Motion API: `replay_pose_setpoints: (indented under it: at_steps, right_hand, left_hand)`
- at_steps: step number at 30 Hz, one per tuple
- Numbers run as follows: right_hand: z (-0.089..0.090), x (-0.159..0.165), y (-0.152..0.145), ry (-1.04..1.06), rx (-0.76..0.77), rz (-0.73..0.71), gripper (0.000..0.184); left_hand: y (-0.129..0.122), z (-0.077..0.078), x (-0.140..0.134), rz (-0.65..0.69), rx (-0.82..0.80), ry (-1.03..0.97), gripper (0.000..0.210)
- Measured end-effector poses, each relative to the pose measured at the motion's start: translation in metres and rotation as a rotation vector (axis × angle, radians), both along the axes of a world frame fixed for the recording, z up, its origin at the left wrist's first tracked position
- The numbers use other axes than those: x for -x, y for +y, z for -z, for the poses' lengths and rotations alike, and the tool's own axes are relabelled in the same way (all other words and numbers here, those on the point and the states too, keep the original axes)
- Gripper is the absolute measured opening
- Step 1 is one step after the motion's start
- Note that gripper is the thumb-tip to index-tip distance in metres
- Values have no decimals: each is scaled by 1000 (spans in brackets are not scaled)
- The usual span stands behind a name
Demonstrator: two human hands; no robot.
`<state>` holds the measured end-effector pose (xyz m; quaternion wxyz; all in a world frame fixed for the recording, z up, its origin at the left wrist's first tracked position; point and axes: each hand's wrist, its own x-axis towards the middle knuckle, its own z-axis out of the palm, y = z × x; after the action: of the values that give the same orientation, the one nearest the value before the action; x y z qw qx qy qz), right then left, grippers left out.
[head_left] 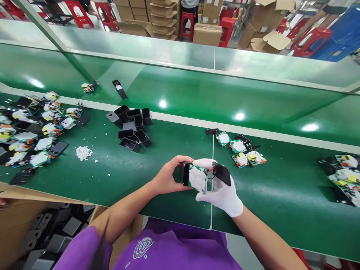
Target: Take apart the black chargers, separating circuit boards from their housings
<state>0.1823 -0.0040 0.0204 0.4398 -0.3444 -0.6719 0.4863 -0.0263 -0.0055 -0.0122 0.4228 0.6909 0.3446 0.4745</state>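
From here I see a white-coated green board toward six o'clock, black case at its nine, tilted black cap wired on at three.

Most of the view is taken up by a long green bench, which is crossed by a narrow pale seam. A second green strip is set off beyond it by a white band. Bright spots of light are reflected in the glossy green. Farther back, a shiny greyish surface is bordered by a pale rail, and a slanting post is seen at upper left. Behind, red stools are scattered, cardboard boxes are stacked near the middle, and open cartons are placed farther right. Blue containers are partly cut off at the right edge.
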Motion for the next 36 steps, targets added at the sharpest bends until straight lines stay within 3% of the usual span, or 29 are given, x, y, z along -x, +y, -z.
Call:
replay_pose_setpoints:
  at_steps: [4,20,27,36]
  right_hand:
    - [-1,1,0,-60,-131,-33,65]
    - [4,7,-1,-158,-265,37,70]
    - [2,9,-1,-241,-286,65,56]
    - [-1,9,0,-197,-262,31,54]
  left_hand:
    - [-1,1,0,-4,-19,28,64]
    - [-4,0,0,-30,-3,31,62]
    - [-3,2,1,-19,-11,56,64]
    - [-2,3,1,5,-36,-5,64]
